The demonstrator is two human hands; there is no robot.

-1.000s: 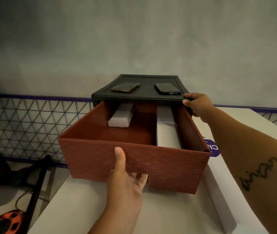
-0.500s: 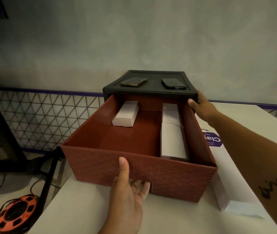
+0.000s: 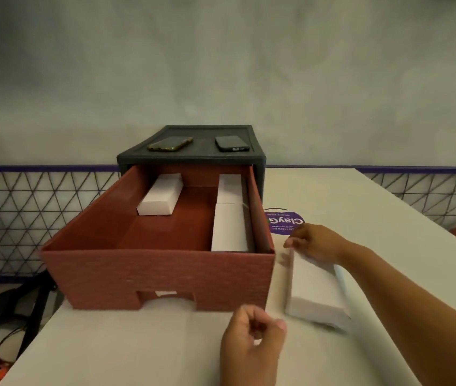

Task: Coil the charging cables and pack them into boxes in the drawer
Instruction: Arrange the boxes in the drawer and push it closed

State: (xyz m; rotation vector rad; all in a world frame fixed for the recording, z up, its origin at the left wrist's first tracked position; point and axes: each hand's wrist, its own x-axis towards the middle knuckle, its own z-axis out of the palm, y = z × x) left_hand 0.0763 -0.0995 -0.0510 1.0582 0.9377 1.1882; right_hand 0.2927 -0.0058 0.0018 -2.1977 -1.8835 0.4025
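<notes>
A: Tagging drawer [image 3: 160, 277] first. Open?
B: Pulled far out of black cabinet [image 3: 190, 160], resting on table [image 3: 137, 344]. Three white ones inside: left box [image 3: 160, 195] far back, far-right box [image 3: 231, 188], near-right box [image 3: 229, 229] end to end.
A: And fourth box [image 3: 314, 288]?
B: Flat on table, just right of drawer. Gripped at far end by right hand [image 3: 316, 243].
A: And left hand [image 3: 252, 338]?
B: Hovering near drawer front, fingers curled in, gripping nothing visible. Blurred.
A: Cabinet top?
B: left phone [image 3: 169, 143], right phone [image 3: 232, 143].

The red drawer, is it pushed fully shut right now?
No, the red drawer stands pulled far out of the black cabinet, its white boxes showing inside.
</notes>
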